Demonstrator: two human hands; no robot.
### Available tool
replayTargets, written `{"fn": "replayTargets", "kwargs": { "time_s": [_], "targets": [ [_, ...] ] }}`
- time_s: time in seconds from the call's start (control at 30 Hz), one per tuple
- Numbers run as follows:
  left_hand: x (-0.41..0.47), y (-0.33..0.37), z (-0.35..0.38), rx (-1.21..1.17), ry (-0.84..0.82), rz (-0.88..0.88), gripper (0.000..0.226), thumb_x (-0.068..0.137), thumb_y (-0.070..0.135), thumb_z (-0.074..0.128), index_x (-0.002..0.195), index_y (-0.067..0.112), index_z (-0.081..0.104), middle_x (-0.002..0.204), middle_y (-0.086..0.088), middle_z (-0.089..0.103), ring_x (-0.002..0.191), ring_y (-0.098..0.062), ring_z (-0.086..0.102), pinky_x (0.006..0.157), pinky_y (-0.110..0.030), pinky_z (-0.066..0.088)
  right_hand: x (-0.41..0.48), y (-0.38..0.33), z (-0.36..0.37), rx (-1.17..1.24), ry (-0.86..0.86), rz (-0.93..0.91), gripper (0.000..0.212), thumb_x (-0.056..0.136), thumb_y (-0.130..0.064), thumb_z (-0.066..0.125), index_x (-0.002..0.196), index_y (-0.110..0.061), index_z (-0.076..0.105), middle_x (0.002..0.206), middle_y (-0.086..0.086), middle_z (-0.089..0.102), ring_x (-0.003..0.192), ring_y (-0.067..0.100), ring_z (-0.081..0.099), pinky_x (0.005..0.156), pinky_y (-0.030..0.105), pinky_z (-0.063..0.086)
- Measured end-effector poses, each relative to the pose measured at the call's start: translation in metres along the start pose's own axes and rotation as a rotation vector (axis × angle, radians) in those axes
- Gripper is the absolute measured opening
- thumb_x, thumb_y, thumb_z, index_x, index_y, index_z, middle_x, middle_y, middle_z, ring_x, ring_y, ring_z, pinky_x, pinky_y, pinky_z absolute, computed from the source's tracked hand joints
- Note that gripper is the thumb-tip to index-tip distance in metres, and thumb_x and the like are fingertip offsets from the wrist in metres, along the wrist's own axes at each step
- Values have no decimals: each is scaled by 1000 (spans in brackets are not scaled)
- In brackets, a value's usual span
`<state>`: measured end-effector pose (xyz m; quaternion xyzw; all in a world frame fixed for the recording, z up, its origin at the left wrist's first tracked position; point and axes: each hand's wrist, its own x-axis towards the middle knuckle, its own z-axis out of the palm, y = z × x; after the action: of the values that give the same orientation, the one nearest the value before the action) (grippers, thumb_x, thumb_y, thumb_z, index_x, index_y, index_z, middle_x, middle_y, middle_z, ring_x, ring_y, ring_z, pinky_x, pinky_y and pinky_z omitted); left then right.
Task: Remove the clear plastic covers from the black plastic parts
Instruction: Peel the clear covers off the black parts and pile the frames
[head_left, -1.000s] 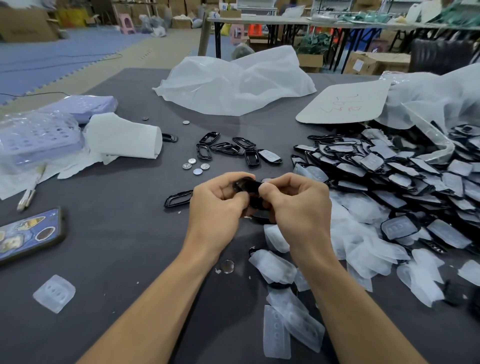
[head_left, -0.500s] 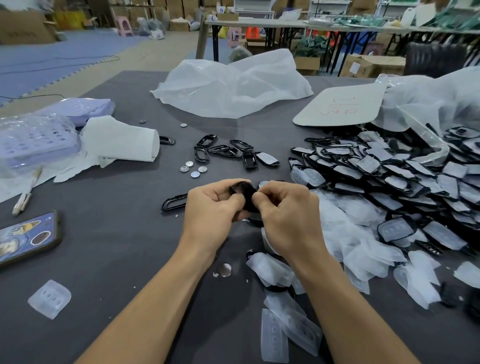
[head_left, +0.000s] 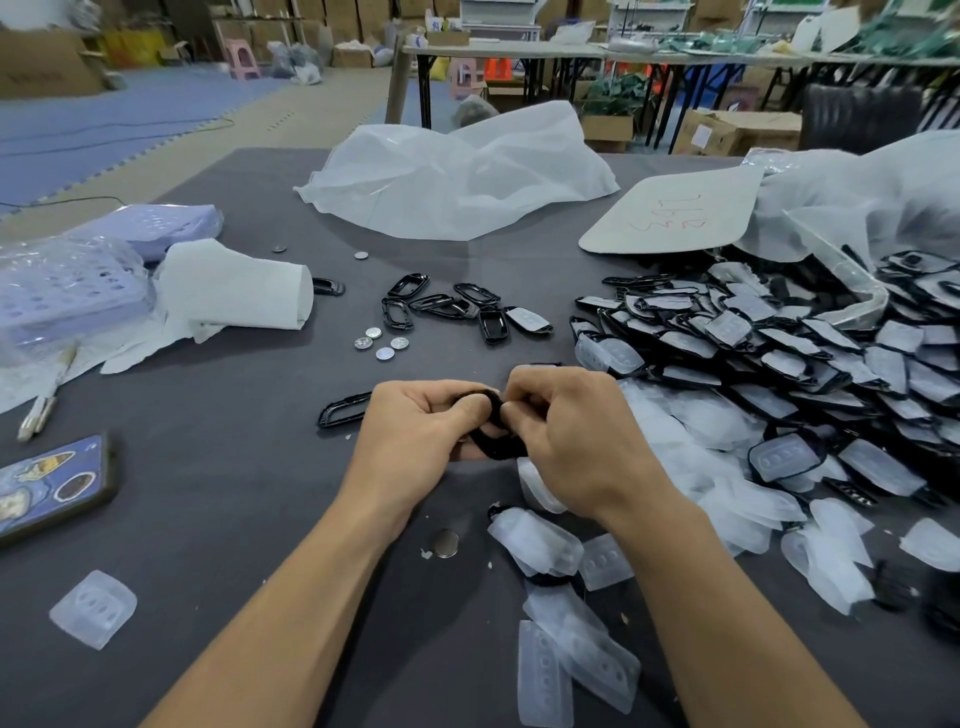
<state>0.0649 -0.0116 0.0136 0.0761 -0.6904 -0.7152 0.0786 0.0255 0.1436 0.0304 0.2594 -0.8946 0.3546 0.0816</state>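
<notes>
Landmark: black part (head_left: 493, 437), held up between both hands over the grey table (head_left: 234, 467)
Left hand (head_left: 421, 426): fingers curled round the black part's left end, thumb laid along its top edge
Right hand (head_left: 566, 441): fingers and thumb pinch the black part's right end; the two hands meet over it
Cover on the held part: hidden by the fingers, cannot tell
Covered parts (head_left: 779, 353): a big pile to the right of the black part and beyond it, each black frame bearing a clear cover
Loose clear covers (head_left: 691, 441): heaped just right of the black part, with more strewn nearer than it, below the right wrist
Bare frames (head_left: 441, 306): a small cluster beyond the black part
Single frame (head_left: 343, 410): just left of the black part, its right end behind the left hand
Coins (head_left: 382, 343): four, between the black part and the cluster
Phone (head_left: 52, 483): well to the left of the black part
</notes>
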Motion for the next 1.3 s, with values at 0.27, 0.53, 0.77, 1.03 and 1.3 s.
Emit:
{"fn": "replayTargets", "kwargs": {
  "time_s": [0.27, 0.53, 0.77, 1.03, 1.3],
  "targets": [
    [-2, -1, 4, 8, -62, -12, 29, 95, -7, 63, 93, 13, 84, 81, -15, 79, 59, -15, 71, 56, -22, 57, 1, 5, 1, -3, -29, 169, 11, 87, -28, 75, 77, -23, 72, 70, -8, 65, 70, 13, 60, 65, 28, 45],
    [3, 1, 1, -44, -46, -12, 32, 95, -4, 62, 93, 18, 85, 90, -12, 80, 71, -21, 66, 63, -24, 56, -1, 0, 7, 320, -9, 310, 12, 86, -22, 77, 83, -28, 67, 70, -6, 73, 65, 8, 66, 64, 23, 51],
    [4, -3, 4, 38, 130, -60, 11, 89, 21, 78, 82, 25, 85, 79, -11, 79, 66, -19, 68, 70, -34, 56, -4, -2, 15, 276, 127, 270, 12, 84, -18, 77, 76, -28, 78, 63, -19, 68, 70, -6, 64, 61, 4, 42],
    [2, 2, 6, -80, 226, 23, 23, 84, 3, 81, 85, 26, 85, 79, -11, 80, 65, -17, 73, 64, -25, 60, -1, -5, 22, 781, 95, 423, 15, 81, -2, 76, 78, -17, 77, 72, 1, 76, 61, 14, 68, 62, 32, 57],
    [4, 9, -1, -279, 139, -163, 22, 88, 4, 73, 95, 22, 83, 79, -3, 77, 65, -13, 72, 58, -20, 57, -1, -7, 22, 883, 186, 373, 19, 78, -6, 81, 89, -20, 77, 72, 11, 75, 60, 30, 67, 66, 45, 64]
  ]
}}
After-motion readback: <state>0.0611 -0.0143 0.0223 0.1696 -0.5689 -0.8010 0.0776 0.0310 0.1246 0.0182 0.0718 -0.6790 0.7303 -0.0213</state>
